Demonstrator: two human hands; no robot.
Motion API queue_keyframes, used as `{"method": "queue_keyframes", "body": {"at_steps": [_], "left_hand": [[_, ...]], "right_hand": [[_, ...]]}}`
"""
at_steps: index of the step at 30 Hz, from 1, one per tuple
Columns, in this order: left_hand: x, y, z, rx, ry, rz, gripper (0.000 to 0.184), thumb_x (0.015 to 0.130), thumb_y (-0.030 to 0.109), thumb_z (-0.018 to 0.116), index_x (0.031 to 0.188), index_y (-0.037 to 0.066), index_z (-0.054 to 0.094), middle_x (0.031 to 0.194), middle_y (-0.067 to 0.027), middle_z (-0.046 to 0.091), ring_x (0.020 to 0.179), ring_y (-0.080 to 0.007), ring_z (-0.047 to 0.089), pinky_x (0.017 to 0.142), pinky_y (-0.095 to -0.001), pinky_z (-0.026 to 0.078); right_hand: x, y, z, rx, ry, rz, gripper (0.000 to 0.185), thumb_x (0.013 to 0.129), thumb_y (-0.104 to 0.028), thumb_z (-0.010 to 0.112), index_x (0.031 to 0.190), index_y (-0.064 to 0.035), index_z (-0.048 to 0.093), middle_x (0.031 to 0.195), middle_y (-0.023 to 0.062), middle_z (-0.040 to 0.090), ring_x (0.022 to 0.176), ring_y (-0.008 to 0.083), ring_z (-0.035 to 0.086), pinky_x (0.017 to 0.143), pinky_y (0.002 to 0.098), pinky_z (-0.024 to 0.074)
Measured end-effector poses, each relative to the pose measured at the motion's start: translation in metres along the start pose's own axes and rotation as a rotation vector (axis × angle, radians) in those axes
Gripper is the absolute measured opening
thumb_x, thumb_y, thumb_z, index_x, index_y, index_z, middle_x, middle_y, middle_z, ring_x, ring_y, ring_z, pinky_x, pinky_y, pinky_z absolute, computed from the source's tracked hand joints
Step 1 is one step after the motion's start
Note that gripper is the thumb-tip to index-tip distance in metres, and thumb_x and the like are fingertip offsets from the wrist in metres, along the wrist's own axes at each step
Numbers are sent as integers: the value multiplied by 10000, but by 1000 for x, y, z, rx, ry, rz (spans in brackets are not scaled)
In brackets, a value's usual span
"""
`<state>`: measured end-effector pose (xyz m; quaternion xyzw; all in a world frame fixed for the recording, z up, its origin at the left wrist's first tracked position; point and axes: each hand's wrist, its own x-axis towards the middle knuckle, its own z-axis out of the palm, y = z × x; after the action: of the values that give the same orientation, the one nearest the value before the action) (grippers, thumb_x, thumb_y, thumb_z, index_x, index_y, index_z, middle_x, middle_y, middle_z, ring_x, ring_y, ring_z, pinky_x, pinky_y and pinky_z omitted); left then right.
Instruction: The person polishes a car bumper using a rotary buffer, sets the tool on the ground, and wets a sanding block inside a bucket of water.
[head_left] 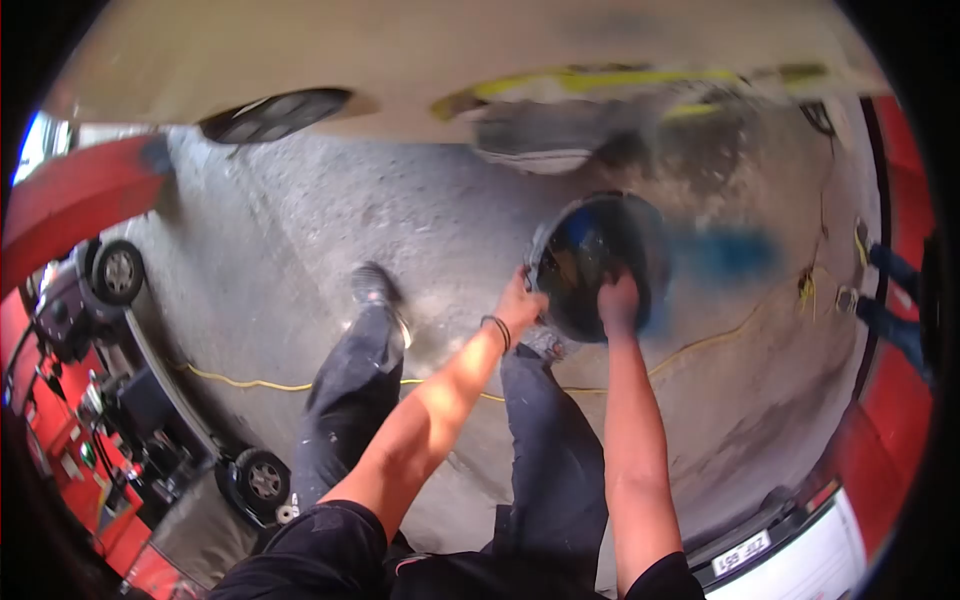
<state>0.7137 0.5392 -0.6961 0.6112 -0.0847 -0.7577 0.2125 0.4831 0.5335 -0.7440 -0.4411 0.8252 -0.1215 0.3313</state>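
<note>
A black bucket (541, 250) is in front of me, over the concrete floor, its right side smeared by motion. My left hand (520, 304) is closed on the near left edge of its rim. Down inside the bucket reaches my right hand (620, 297), blurred, with its fingers hidden, so I cannot see whether it holds anything. Dark contents with a bluish patch show inside the bucket, too unclear to name. A black band circles my left wrist.
A beige car body (400, 60) with yellow-edged damage spans the top. A yellow cable (250, 382) crosses the floor behind my feet. A wheeled cart (150, 380) stands left, beside a red post (90, 205). Another person's legs (885, 300) are at right. A white vehicle (810, 550) is lower right.
</note>
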Motion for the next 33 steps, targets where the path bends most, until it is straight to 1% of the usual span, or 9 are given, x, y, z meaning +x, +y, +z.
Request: {"method": "queue_keyframes", "body": {"at_steps": [4, 6, 13, 15, 18, 21, 23, 25, 33], "left_hand": [[66, 25, 51, 178, -110, 40, 926, 879, -39, 715, 1732, 87, 378, 1046, -104, 706, 849, -225, 710, 717, -439, 660], [93, 26, 64, 217, -126, 47, 942, 885, -35, 711, 1748, 92, 357, 1053, -108, 708, 875, -229, 718, 729, -447, 663], [132, 78, 80, 441, -183, 49, 855, 979, 87, 724, 1759, 70, 374, 1258, -127, 766, 1015, -261, 784, 885, -480, 676], [120, 115, 86, 1217, -171, 37, 733, 1049, 285, 771, 1692, 35, 523, 1298, -143, 791, 1000, -270, 807, 876, -480, 659], [41, 180, 136, 2099, -4, 264, 688, 1077, 462, 779, 1562, -14, 673, 1287, -138, 820, 984, -264, 816, 883, -455, 642], [47, 166, 161, 1329, -189, 804, 674, 1082, 525, 769, 1454, -36, 737, 1194, -160, 850, 1002, -250, 820, 891, -418, 633], [113, 122, 179, 833, -317, 727, 594, 1101, 509, 748, 1315, -43, 794, 1107, -198, 855, 1022, -250, 826, 897, -397, 621], [145, 130, 193, 961, -364, 630, 466, 1084, 385, 720, 1349, 5, 767, 1181, -286, 824, 1118, -499, 792, 967, -541, 627], [263, 80, 203, 1704, 77, 839, 239, 1044, 204, 672, 1085, 7, 801, 1233, -271, 817, 1188, -470, 790, 1075, -565, 615]], "right_hand": [[16, 19, -46, 222, 58, 185, 415, 1099, -123, 674, 1491, 14, 689, 1423, 238, 761, 1330, 430, 721, 1132, 488, 557], [33, 36, -46, 1047, 53, 410, 453, 1100, -9, 611, 1548, -56, 648, 1337, 152, 785, 1213, 327, 775, 1075, 485, 619], [48, 42, -66, 1889, -3, 181, 441, 1097, 18, 562, 1524, -85, 600, 1461, 119, 709, 1317, 270, 704, 1131, 519, 593], [44, 35, -75, 1941, 41, 174, 431, 1099, -1, 563, 1517, -91, 616, 1453, 104, 717, 1310, 263, 707, 1120, 501, 594], [39, 24, -79, 1811, 134, 105, 446, 1112, -22, 589, 1553, -71, 637, 1449, 84, 732, 1317, 230, 705, 1116, 458, 584], [30, -14, -82, 1550, 198, 153, 468, 1126, -49, 611, 1592, -46, 640, 1506, 95, 725, 1338, 207, 692, 1122, 412, 571], [40, -10, -54, 1265, 244, 32, 509, 1098, -69, 660, 1605, -33, 650, 1529, 108, 725, 1308, 190, 703, 1104, 367, 567], [51, -15, -45, 1012, 113, -178, 611, 1043, -148, 672, 1634, -12, 608, 1423, 125, 754, 1245, 197, 718, 1080, 354, 569], [191, 37, 28, 306, 425, 133, 748, 995, -341, 711, 1656, -47, 525, 1463, 335, 714, 1353, 522, 689, 1166, 560, 551]]}}
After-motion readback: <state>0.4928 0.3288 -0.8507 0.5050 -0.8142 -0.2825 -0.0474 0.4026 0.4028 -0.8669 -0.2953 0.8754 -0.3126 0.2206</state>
